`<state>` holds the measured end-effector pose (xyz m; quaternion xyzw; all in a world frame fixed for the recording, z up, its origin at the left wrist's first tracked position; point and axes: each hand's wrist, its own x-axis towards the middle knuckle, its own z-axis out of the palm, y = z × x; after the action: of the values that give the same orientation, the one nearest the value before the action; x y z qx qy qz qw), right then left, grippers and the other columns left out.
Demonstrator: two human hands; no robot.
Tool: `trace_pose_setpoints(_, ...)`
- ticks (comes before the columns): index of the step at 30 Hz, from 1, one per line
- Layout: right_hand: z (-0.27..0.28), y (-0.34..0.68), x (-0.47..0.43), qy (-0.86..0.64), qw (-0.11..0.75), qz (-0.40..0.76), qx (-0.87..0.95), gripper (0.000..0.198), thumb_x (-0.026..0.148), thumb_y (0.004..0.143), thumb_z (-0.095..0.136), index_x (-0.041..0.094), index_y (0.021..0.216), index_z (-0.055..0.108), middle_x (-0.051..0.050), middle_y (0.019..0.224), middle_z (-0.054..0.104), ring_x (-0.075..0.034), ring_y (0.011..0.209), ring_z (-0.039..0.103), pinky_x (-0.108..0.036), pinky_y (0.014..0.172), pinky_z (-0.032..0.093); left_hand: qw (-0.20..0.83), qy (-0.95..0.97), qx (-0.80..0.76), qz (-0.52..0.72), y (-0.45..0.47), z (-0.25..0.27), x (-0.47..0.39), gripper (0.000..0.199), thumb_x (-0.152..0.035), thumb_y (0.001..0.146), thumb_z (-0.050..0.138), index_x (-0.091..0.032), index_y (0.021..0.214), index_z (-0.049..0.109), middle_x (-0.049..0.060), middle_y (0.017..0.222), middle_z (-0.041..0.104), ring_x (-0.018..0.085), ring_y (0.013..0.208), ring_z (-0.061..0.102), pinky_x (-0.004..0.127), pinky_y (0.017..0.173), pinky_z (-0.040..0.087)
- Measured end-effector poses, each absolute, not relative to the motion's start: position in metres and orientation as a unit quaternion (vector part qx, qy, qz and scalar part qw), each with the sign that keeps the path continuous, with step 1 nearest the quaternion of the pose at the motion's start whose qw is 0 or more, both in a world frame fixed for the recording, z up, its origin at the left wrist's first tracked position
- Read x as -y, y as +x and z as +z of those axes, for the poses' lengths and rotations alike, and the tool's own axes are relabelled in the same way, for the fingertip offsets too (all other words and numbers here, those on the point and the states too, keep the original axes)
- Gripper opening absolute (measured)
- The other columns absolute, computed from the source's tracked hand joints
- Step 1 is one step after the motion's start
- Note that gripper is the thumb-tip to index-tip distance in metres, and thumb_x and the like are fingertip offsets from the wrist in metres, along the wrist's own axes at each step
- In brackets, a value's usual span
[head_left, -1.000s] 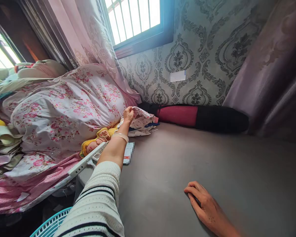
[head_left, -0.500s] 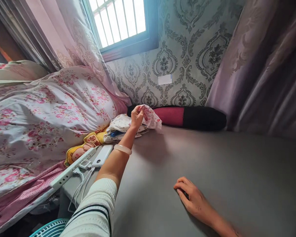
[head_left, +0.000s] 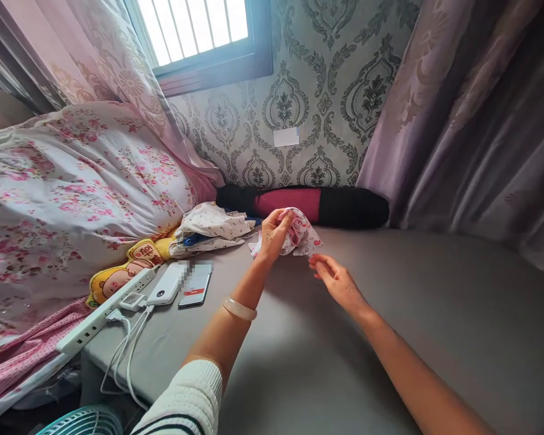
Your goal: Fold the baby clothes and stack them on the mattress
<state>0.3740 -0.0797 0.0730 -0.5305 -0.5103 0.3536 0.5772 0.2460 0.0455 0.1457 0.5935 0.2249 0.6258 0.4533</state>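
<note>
My left hand (head_left: pixel 274 234), with a pale bangle on its wrist, is closed around a crumpled white piece of clothing with a pink and red print (head_left: pixel 301 232). The cloth is held just over the grey bed surface (head_left: pixel 344 374). Just to the right of the cloth's lower corner is my right hand (head_left: pixel 340 284), fingers loosely bent and apart, nothing visible in it. A pile of folded clothes (head_left: pixel 213 226), cream with small prints and some blue, lies to the left of my left hand.
A black and dark pink bolster (head_left: pixel 349 206) lies along the wall. At left are a power strip (head_left: pixel 104 311), a white power bank (head_left: pixel 165 287) with cables, a phone (head_left: pixel 197 285), a yellow cartoon cushion (head_left: pixel 127 272) and a floral quilt (head_left: pixel 81 181). A teal fan (head_left: pixel 84 421) stands below.
My left hand has lifted the printed garment away from the pile, toward the right and nearer me. My right hand has risen from the bed surface toward the garment. The view has shifted slightly.
</note>
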Motion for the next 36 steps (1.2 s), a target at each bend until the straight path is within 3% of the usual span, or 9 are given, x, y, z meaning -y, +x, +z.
trace_pose_setpoints(8, 0.098, 0.383, 0.073, -0.479, 0.658, 0.311, 0.491, 0.053, 0.054, 0.077, 0.066, 0.024, 0.12, 0.058, -0.006, 0.122, 0.064, -0.022, 0.113, 0.059, -0.039, 0.097, 0.048, 0.603, 0.571, -0.179, 0.527, 0.264, 0.142, -0.001, 0.036, -0.054, 0.076, 0.067, -0.019, 0.084, 0.061, -0.003, 0.059, 0.06, 0.01, 0.045, 0.054, 0.022, 0.047, 0.043)
trace_pose_setpoints(12, 0.107, 0.383, 0.079, -0.469, 0.678, 0.266, 0.499, 0.044, 0.049, 0.076, 0.069, 0.023, 0.111, 0.065, -0.004, 0.111, 0.068, -0.019, 0.098, 0.064, -0.033, 0.087, 0.051, 0.638, 0.604, -0.158, 0.451, 0.266, 0.148, 0.011, 0.039, -0.055, 0.079, 0.063, -0.018, 0.088, 0.061, -0.001, 0.061, 0.062, 0.011, 0.045, 0.056, 0.024, 0.047, 0.044)
trace_pose_setpoints(17, 0.103, 0.392, 0.078, -0.509, 0.727, 0.202, 0.415, 0.036, 0.052, 0.075, 0.068, 0.018, 0.084, 0.066, 0.001, 0.073, 0.066, -0.013, 0.067, 0.059, -0.024, 0.064, 0.048, 0.583, 0.596, -0.194, 0.516, 0.269, 0.147, 0.018, 0.045, -0.05, 0.074, 0.072, -0.02, 0.105, 0.058, 0.003, 0.094, 0.065, 0.013, 0.074, 0.064, 0.024, 0.064, 0.05)
trace_pose_setpoints(20, 0.102, 0.403, 0.077, -0.517, 0.766, 0.204, 0.323, 0.036, 0.052, 0.071, 0.07, 0.018, 0.073, 0.062, 0.005, 0.061, 0.058, -0.01, 0.054, 0.051, -0.021, 0.051, 0.041, 0.515, 0.586, -0.251, 0.574, 0.266, 0.137, 0.027, 0.036, -0.048, 0.074, 0.072, -0.022, 0.095, 0.057, 0.001, 0.091, 0.063, 0.012, 0.072, 0.062, 0.023, 0.061, 0.049)
trace_pose_setpoints(24, 0.11, 0.413, 0.08, -0.491, 0.8, 0.251, 0.236, 0.032, 0.046, 0.064, 0.074, 0.019, 0.071, 0.059, 0.007, 0.058, 0.055, -0.009, 0.049, 0.047, -0.022, 0.047, 0.039, 0.481, 0.625, -0.267, 0.554, 0.262, 0.116, 0.047, 0.029, -0.05, 0.083, 0.06, -0.022, 0.074, 0.057, -0.003, 0.061, 0.053, 0.01, 0.052, 0.051, 0.023, 0.05, 0.042)
trace_pose_setpoints(26, 0.115, 0.414, 0.083, -0.482, 0.806, 0.265, 0.22, 0.032, 0.045, 0.062, 0.075, 0.019, 0.069, 0.058, 0.006, 0.058, 0.056, -0.009, 0.048, 0.048, -0.022, 0.047, 0.04, 0.478, 0.69, -0.244, 0.487, 0.264, 0.105, 0.057, 0.029, -0.049, 0.085, 0.058, -0.022, 0.072, 0.059, -0.001, 0.06, 0.054, 0.011, 0.052, 0.05, 0.025, 0.048, 0.041)
trace_pose_setpoints(29, 0.121, 0.415, 0.087, -0.481, 0.805, 0.271, 0.217, 0.032, 0.045, 0.061, 0.075, 0.02, 0.065, 0.054, 0.007, 0.055, 0.054, -0.009, 0.046, 0.048, -0.022, 0.043, 0.038, 0.402, 0.767, -0.211, 0.453, 0.271, 0.091, 0.06, 0.02, -0.043, 0.082, 0.063, -0.024, 0.088, 0.064, 0.005, 0.083, 0.063, 0.017, 0.072, 0.06, 0.03, 0.061, 0.049)
trace_pose_setpoints(32, 0.127, 0.417, 0.093, -0.477, 0.806, 0.271, 0.223, 0.031, 0.042, 0.061, 0.076, 0.021, 0.064, 0.054, 0.008, 0.052, 0.052, -0.008, 0.044, 0.046, -0.021, 0.042, 0.036, 0.32, 0.762, -0.234, 0.512, 0.278, 0.083, 0.05, 0.031, -0.039, 0.078, 0.07, -0.025, 0.104, 0.06, 0.009, 0.104, 0.061, 0.023, 0.094, 0.06, 0.037, 0.081, 0.051)
trace_pose_setpoints(36, 0.137, 0.427, 0.104, -0.469, 0.798, 0.293, 0.24, 0.026, 0.038, 0.061, 0.077, 0.019, 0.07, 0.062, 0.006, 0.056, 0.057, -0.009, 0.048, 0.051, -0.022, 0.046, 0.041, 0.329, 0.744, -0.259, 0.521, 0.282, 0.079, 0.031, 0.038, -0.035, 0.077, 0.071, -0.024, 0.109, 0.054, 0.009, 0.113, 0.058, 0.022, 0.097, 0.06, 0.038, 0.085, 0.05)
